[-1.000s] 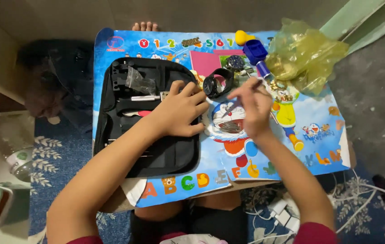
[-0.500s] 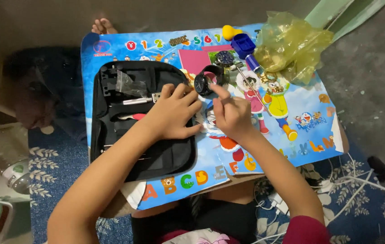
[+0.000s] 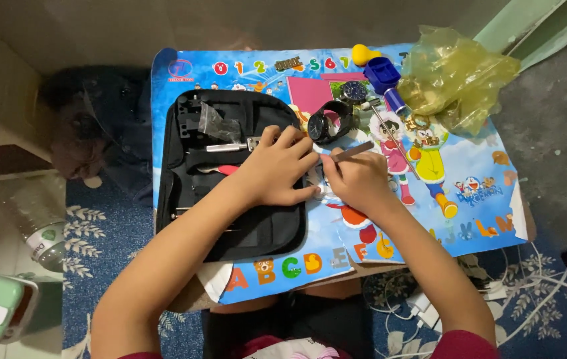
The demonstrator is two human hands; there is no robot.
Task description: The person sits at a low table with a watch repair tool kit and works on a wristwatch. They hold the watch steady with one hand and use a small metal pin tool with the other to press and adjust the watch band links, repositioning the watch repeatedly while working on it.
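Between the two hands, on the cartoon mat (image 3: pixel 469 166), a small object lies mostly hidden under the fingers. Pinched in the right hand (image 3: pixel 358 178) is a thin metal tool (image 3: pixel 350 151), angled up to the right. Fingers curled, the left hand (image 3: pixel 277 169) rests on the black tool case (image 3: pixel 230 219). Just above lies a black watch (image 3: pixel 329 125), near a blue holder (image 3: pixel 382 73) and a yellow bag (image 3: pixel 453 73).

Low table (image 3: pixel 516 229), cartoon mat (image 3: pixel 469 179), black case (image 3: pixel 257 233)

Even indoor light, sharp at centre, dim corners, slight wide-angle bending at the edges
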